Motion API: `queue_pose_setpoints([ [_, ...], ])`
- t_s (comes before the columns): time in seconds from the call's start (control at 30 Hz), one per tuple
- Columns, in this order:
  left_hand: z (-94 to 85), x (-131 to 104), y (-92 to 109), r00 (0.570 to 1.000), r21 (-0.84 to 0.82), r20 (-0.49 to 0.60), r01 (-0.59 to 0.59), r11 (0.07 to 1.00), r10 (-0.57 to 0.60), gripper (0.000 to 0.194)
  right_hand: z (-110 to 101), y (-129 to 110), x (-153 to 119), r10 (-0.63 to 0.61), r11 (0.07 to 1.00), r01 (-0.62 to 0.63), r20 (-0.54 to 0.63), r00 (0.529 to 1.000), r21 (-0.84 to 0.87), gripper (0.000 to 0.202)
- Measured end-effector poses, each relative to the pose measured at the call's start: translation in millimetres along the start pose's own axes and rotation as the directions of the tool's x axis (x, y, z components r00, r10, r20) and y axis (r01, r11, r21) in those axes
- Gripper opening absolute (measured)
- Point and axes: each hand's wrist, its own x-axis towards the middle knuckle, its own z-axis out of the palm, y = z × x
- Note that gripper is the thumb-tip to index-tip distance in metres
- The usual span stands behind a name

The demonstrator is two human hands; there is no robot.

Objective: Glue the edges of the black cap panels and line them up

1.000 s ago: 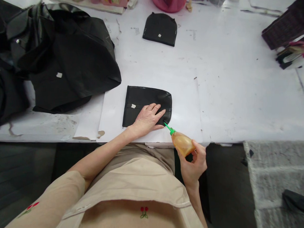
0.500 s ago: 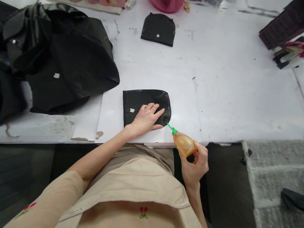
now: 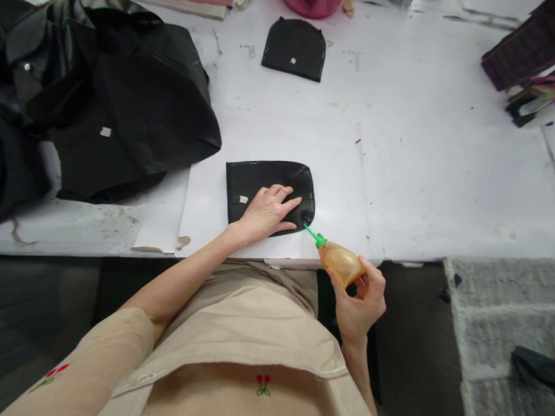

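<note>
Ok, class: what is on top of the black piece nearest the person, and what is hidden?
On the black piece lie the left hand and a small white tag; a green nozzle is at its rounded corner. The surface beneath the hand cannot be seen.

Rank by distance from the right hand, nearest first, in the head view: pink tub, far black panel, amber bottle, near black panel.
1. Amber bottle, held in the right hand.
2. Near black panel, under the left hand.
3. Far black panel, farther across the table.
4. Pink tub, at the picture's top edge.
</note>
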Motion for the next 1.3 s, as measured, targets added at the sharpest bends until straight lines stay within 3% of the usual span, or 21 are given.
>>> queue_pose_setpoints([
  [0.33, -0.2, 0.8, 2.1, 1.000, 0.019, 0.005, 0.020, 1.000, -0.020, 0.056, 0.3, -2.0, -4.8, 0.052, 0.998, -0.052, -0.001, 0.999, 0.040, 0.050],
  [0.63, 2.8, 0.9, 1.0, 0.999, 0.022, -0.017, 0.028, 0.999, -0.028, 0.050, 8.1, -6.6, -13.2, 0.004, 0.997, -0.007, 0.043, 0.999, 0.073, 0.054],
  [0.97, 3.2, 1.7, -2.1, 0.999, -0.067, -0.029, 0.044, 0.997, -0.046, 0.054, 18.3, -14.1, -22.0, 0.047, 0.988, -0.061, 0.095, 0.994, 0.145, 0.054],
  [1.13, 1.4, 0.6, -7.0, 0.998, -0.199, -0.032, 0.054, 0.978, -0.061, 0.052, 21.6, -17.1, -23.1, 0.029, 0.985, -0.048, 0.110, 0.993, 0.168, 0.056],
  [1.3, -9.4, -19.4, -20.9, 0.973, -0.424, -0.190, 0.036, 0.905, -0.128, 0.033, 25.7, -18.0, -24.9, -0.002, 0.978, -0.026, 0.133, 0.991, 0.208, 0.058],
])
